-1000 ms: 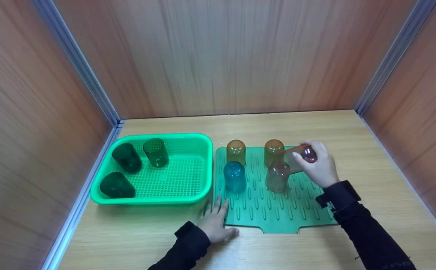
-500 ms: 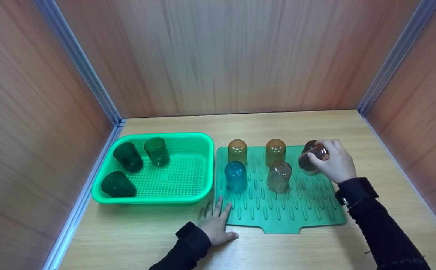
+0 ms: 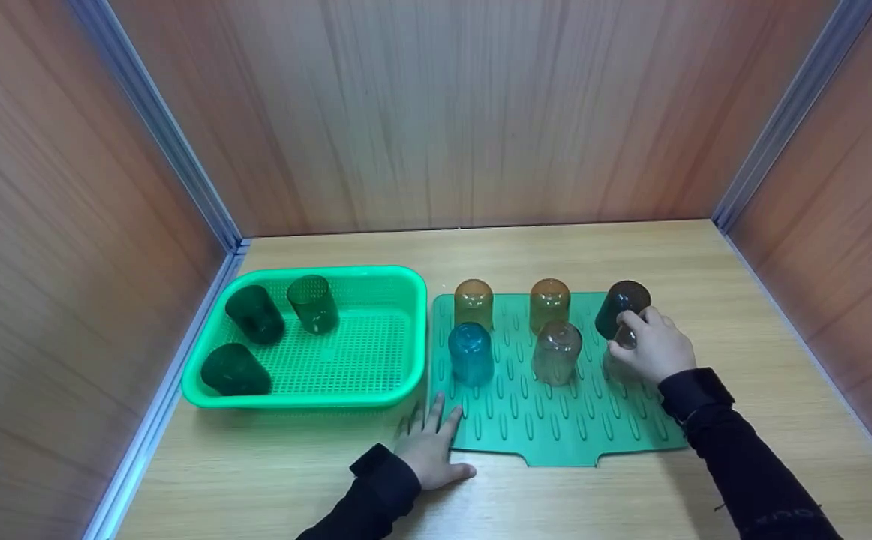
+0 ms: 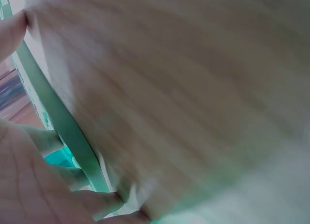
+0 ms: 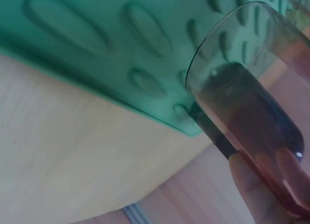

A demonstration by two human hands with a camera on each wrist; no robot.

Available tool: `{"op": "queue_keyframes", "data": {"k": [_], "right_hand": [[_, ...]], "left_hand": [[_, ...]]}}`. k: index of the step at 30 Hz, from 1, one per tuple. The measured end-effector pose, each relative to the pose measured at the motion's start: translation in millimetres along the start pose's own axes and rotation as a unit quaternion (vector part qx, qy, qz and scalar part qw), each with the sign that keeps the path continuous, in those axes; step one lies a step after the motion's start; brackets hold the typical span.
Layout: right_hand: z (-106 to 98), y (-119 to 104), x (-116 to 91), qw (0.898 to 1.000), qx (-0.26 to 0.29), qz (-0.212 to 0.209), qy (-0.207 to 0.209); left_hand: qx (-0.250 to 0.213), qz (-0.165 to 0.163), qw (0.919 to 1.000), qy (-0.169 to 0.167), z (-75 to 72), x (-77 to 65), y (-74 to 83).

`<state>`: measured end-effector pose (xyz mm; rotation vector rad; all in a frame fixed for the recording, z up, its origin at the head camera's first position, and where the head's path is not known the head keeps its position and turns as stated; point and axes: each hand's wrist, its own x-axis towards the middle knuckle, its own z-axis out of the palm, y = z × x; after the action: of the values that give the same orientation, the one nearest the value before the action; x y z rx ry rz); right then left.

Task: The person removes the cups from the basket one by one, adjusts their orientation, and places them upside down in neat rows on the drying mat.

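My right hand (image 3: 657, 351) grips a clear, pink-tinged drinking glass (image 5: 252, 96) near its base, mouth tilted down toward the green studded mat (image 3: 518, 424). It is just in front of an upside-down dark glass (image 3: 622, 306) at the mat's back right. My left hand (image 3: 430, 450) lies with fingers spread at the mat's front left edge; the left wrist view shows its fingers by the green rim. Also upside down on the mat are a blue glass (image 3: 470, 356), a pale pinkish glass (image 3: 557, 356) and two amber glasses, one left (image 3: 473, 304), one right (image 3: 549, 304).
A green plastic basket (image 3: 308, 402) stands left of the mat, with three dark glasses lying in it, one at the back left (image 3: 254, 316), one farther right (image 3: 313, 306) and one at the front (image 3: 235, 371). Wood-patterned walls (image 3: 458, 112) enclose the tabletop.
My right hand has carried the tilted glass right, past the pale glass, then down in front of the dark one, turning its mouth downward. My left hand has stayed in place.
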<state>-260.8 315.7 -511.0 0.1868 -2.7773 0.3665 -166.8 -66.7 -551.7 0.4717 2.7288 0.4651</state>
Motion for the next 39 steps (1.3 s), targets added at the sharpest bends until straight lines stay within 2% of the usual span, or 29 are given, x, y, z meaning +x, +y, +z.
{"op": "queue_keyframes", "data": {"k": [17,29,34,39], "right_hand": [[5.5,1.3,-2.8,0.998,0.014,0.031,-0.045],[-2.4,2.1,-3.1,0.996,0.023,0.044,-0.078],[-7.2,-4.6,1.7,0.997,0.026,0.029,-0.064],[-15.4,-17.3,6.6,0.999,0.033,0.014,-0.018]], "left_hand": [[0.012,0.000,0.9999,0.008,1.0,0.7,-1.5],[0.018,-0.001,0.9997,0.016,3.3,3.4,-0.8],[0.021,-0.008,0.9997,0.013,1.5,3.1,1.1],[0.017,-0.008,0.9998,0.007,-0.9,3.0,2.2]]}}
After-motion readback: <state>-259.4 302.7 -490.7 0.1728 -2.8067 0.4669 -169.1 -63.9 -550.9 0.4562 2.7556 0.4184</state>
